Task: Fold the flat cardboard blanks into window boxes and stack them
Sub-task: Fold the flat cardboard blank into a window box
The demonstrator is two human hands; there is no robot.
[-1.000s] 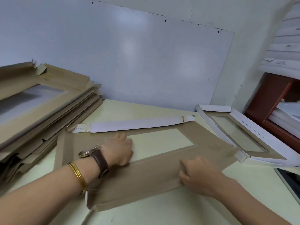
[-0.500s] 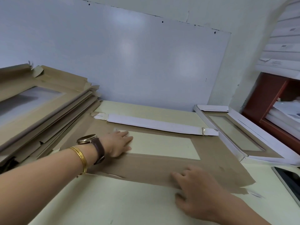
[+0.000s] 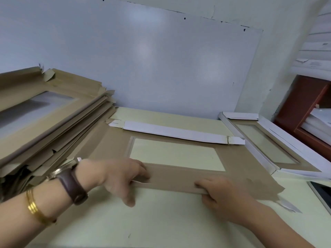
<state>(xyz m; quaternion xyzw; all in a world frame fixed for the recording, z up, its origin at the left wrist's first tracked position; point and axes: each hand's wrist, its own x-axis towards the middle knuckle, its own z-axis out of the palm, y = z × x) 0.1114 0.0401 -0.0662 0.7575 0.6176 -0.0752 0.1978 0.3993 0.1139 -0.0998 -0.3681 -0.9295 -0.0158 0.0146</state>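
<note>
Two hands work here, the left hand and the right hand. One flat blank with one window lies under the fingers, which pinch its near edge. Left of the fingers is one stack of blanks, its layers too tightly packed to count. Right of the fingers sits one folded window box, and nearer, one dark-screened device. The left wrist carries one wristwatch and gold bangles, their number unclear. Beyond the fingers stands one whiteboard. Everything rests on one counter.
</note>
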